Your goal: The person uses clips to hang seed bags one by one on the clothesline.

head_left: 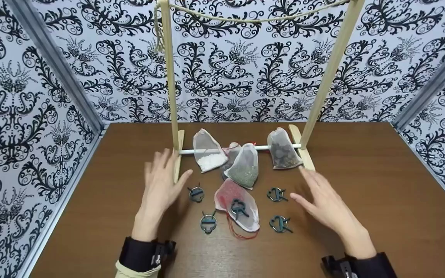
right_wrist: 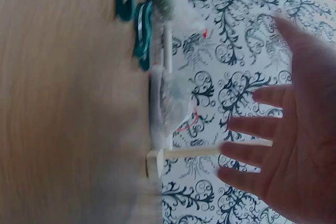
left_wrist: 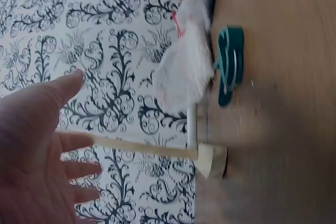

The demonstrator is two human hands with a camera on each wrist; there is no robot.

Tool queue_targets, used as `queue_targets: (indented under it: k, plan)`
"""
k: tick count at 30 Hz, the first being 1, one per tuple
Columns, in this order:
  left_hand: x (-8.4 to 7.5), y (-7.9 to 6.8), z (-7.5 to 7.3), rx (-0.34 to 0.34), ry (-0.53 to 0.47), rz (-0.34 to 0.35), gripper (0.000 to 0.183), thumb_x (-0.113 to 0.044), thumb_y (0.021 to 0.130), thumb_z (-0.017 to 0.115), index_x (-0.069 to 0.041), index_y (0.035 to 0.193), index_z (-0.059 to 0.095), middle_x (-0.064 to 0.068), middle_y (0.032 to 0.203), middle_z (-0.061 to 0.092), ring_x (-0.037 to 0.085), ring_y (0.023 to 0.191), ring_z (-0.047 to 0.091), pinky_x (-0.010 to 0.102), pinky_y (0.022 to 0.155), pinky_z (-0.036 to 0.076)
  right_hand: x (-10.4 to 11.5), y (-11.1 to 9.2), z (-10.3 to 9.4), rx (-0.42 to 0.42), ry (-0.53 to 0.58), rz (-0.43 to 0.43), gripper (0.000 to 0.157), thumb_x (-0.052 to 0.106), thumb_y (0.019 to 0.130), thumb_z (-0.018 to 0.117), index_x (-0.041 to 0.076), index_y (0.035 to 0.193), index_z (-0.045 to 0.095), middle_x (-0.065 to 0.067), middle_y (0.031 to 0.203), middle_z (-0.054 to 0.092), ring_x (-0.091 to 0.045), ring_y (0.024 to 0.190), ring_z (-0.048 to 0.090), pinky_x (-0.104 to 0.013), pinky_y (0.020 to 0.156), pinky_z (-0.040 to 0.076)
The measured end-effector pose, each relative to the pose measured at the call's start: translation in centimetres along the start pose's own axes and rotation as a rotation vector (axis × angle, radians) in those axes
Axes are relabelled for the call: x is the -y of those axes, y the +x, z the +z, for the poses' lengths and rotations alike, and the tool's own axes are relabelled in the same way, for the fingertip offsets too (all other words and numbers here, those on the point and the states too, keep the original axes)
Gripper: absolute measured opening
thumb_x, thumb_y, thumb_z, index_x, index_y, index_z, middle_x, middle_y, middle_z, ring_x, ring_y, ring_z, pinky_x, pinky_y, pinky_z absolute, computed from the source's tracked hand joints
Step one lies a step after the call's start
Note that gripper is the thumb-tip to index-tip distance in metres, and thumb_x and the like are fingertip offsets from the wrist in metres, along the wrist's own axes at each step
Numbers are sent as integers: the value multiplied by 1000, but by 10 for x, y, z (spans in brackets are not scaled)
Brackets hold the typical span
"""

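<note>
My left hand (head_left: 160, 191) hovers, fingers spread and holding nothing, beside the left foot of a wooden stand. On the other side my right hand (head_left: 330, 206) also holds nothing; its fingertips overlap the stand's right foot. Between them lie sheer mesh pouches: one with white grains (head_left: 211, 160), one with green bits (head_left: 244, 173) partly covering another, one with dark lumps (head_left: 283, 152), and a reddish one (head_left: 230, 191) in front. Dark green ring clips (head_left: 196, 194) flank the reddish pouch, and one clip (head_left: 238, 208) rests on it. A clip (left_wrist: 231, 66) also shows in the left wrist view.
Two wooden posts (head_left: 171, 85) rise from the stand, with a rope (head_left: 226, 18) strung between them. A white rod (head_left: 187, 151) joins them low down. Patterned cloth walls (head_left: 234, 92) border the brown table (head_left: 102, 216) at the back and sides.
</note>
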State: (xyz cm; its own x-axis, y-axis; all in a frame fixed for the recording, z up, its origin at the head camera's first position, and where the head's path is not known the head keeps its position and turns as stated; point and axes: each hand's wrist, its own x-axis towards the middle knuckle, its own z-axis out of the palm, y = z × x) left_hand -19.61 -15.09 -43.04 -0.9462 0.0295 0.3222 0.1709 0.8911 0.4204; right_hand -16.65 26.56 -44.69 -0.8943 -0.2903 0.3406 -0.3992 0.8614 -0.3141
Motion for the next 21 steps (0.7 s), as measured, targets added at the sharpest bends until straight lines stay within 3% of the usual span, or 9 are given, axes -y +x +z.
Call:
queue_targets:
  k: [3, 5, 14, 17, 21]
  plan:
    - [-10, -2, 4, 18, -69, 83, 54, -39, 95, 65, -10, 141, 55, 17, 144, 57, 39, 133, 53, 58, 109, 43, 3, 0, 3, 25, 15, -48, 69, 28, 89, 74, 3, 147, 46, -21, 143, 55, -41, 132, 52, -55, 109, 41]
    - [-18, -3, 7, 55, -92, 131, 45, -35, 96, 66, -12, 135, 61, 14, 136, 64, 34, 125, 61, 52, 101, 51, 3, -1, 6, 55, 8, -63, 62, 24, 89, 75, 3, 143, 52, -20, 138, 60, -39, 128, 57, -54, 105, 46]
    - [-56, -15, 26, 239, -86, 392, 28, -22, 93, 69, -10, 118, 70, 7, 117, 73, 24, 109, 69, 41, 94, 56, 4, -2, 15, 261, 32, -49, 52, 22, 90, 73, 2, 136, 58, -17, 132, 65, -34, 122, 62, -51, 101, 50]
    - [-67, -21, 31, 282, -54, 459, 21, -20, 90, 72, -10, 109, 71, 4, 106, 74, 21, 98, 71, 37, 86, 58, 11, -1, 16, 273, 31, -55, 51, 22, 90, 73, 3, 135, 59, -18, 133, 64, -36, 123, 61, -53, 101, 49]
    - [-75, -27, 39, 318, -11, 551, 23, -16, 86, 76, -12, 108, 71, 1, 106, 73, 19, 98, 70, 34, 87, 57, 29, 0, 22, 230, 26, -117, 51, 24, 88, 75, 4, 133, 61, -20, 131, 64, -37, 122, 61, -53, 102, 49]
